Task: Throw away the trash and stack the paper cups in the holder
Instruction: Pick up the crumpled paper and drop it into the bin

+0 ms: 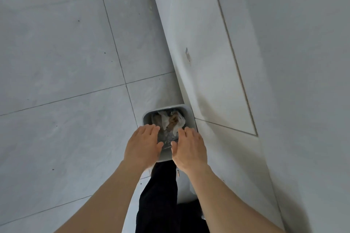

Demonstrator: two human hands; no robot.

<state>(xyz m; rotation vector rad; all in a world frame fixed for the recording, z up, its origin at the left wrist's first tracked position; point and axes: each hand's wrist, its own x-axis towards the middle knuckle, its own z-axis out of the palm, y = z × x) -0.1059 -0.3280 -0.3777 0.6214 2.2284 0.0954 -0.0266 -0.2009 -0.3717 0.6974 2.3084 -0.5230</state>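
Note:
A small grey trash bin (186, 112) stands on the floor against a white wall. Inside it lies crumpled white and brown trash (171, 121) with some clear plastic below. My left hand (143, 143) hovers palm down over the bin's left side, fingers apart, holding nothing. Over the bin's right side my right hand (189, 146) is held the same way, also with nothing in it. The near part of the bin is hidden by both hands. No paper cups or holder are in view.
Grey floor tiles (66, 62) spread to the left. A white wall with a panel seam (236, 62) runs along the right. My leg in dark trousers (161, 195) stands just below the bin.

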